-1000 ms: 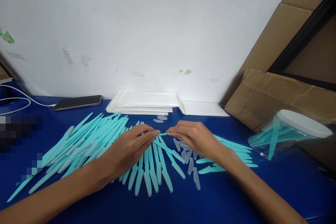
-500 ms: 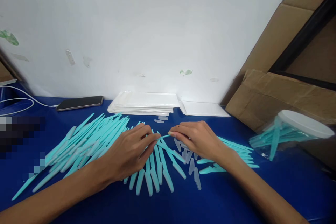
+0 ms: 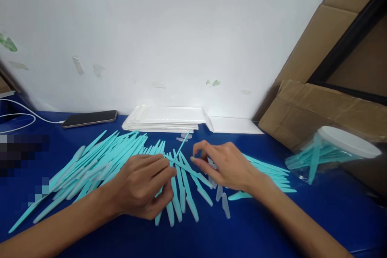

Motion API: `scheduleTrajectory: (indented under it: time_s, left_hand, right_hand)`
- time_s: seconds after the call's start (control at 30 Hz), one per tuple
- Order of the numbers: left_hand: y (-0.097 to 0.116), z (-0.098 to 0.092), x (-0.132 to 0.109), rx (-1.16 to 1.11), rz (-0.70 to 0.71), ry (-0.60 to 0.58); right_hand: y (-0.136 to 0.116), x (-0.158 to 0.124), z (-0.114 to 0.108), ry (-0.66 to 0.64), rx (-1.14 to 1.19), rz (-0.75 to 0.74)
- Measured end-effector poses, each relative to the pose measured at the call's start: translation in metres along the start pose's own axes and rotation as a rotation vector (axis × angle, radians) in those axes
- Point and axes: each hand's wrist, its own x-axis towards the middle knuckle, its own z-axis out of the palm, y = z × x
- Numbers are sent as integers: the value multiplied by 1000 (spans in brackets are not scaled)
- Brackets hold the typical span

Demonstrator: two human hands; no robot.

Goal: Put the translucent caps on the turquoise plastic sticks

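My left hand (image 3: pixel 142 185) pinches a thin turquoise plastic stick (image 3: pixel 182 144) that points up and away, above a spread of similar turquoise sticks (image 3: pixel 102 161) on the blue table (image 3: pixel 242 229). My right hand (image 3: pixel 225 165) hovers just to its right with fingers loosely apart and nothing visible in them. It hangs over several small clear plastic caps (image 3: pixel 222 199) and a smaller group of turquoise sticks (image 3: pixel 269 173). Some sticks in front of my left hand (image 3: pixel 181 197) carry clear caps.
A stack of white packets (image 3: pixel 165 117) lies against the white wall, with a black phone (image 3: pixel 90 118) and white cable (image 3: pixel 18 117) to the left. A clear jar with a white lid (image 3: pixel 335 149) lies on its side at right, beside cardboard (image 3: pixel 317 105).
Both hands held one stick between their fingertips. Now my right hand has let go and opened, and my left hand has drawn back with the stick tilted upward.
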Motion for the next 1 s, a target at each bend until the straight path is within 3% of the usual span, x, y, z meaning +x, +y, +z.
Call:
scheduleTrajectory:
  time_s: [0.17,0.33,0.47,0.57,0.7,0.8,0.9,1.0]
  left_hand:
    - [10,-1,0,2,72,-87]
    - [17,3,-2,-33,1,-244]
    - [18,6,-2,-38,-26,-293]
    - [17,6,0,-77,-46,-293]
    - [17,0,5,-189,-98,-251]
    - [19,-5,6,-258,-112,-396]
    - [20,-7,4,-291,-104,-628]
    - [20,-5,3,-365,-142,-723]
  right_hand:
    - [-9,4,14,-118,-21,-26]
    - [-14,4,18,-139,26,-32]
    - [-18,3,16,-135,113,-19]
    - [-12,3,13,-106,52,3]
    - [12,4,2,-8,-81,117]
    - [43,0,-11,33,-197,279]
    - [81,-11,-22,-79,-210,441]
    - [117,-27,-30,-266,77,550]
